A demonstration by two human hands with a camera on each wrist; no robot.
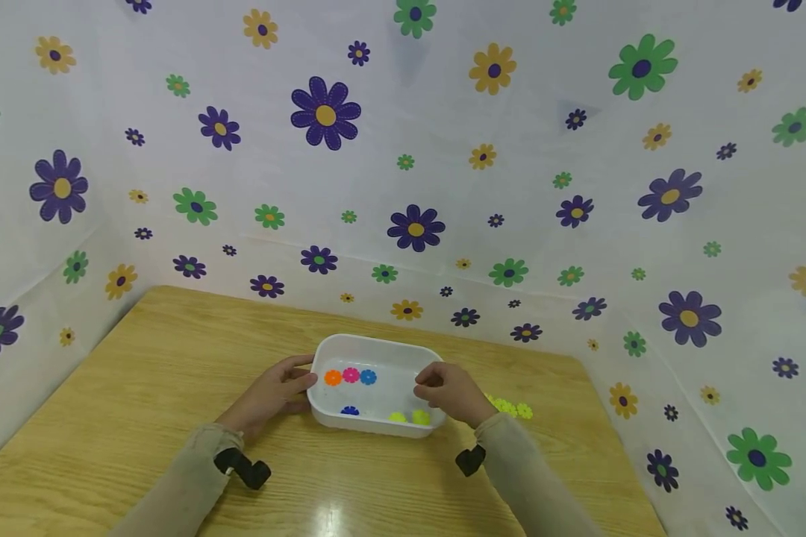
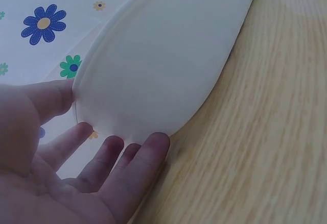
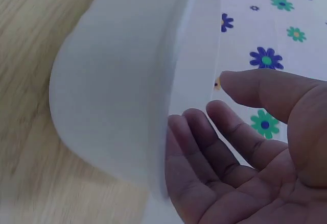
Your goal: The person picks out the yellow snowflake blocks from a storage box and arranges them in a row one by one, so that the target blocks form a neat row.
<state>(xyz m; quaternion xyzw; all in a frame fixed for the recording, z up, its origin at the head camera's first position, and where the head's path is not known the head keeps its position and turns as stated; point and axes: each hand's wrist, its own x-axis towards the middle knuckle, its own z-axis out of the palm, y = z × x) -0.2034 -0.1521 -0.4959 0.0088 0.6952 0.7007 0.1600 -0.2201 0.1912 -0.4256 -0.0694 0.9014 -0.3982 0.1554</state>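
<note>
A white plastic tray (image 1: 376, 431) sits on the table with small flower-shaped pieces inside. Orange (image 1: 333, 377), pink (image 1: 351, 375) and light blue (image 1: 368, 377) pieces form a row at its left. Along the near wall are a dark blue piece (image 1: 350, 410) and two yellow pieces (image 1: 421, 418), partly hidden by the rim. My left hand (image 1: 275, 391) holds the tray's left end, thumb at the rim and fingertips against the outer wall (image 2: 148, 66). Over the right end hovers my right hand (image 1: 450, 389), fingers loosely bent, thumb and index finger apart with nothing between them.
Several yellow flower-shaped pieces (image 1: 507, 406) lie on the wooden table (image 1: 295, 485) just right of the tray, partly behind my right hand. A white flower-printed sheet (image 1: 376, 179) rises behind the table and along both sides.
</note>
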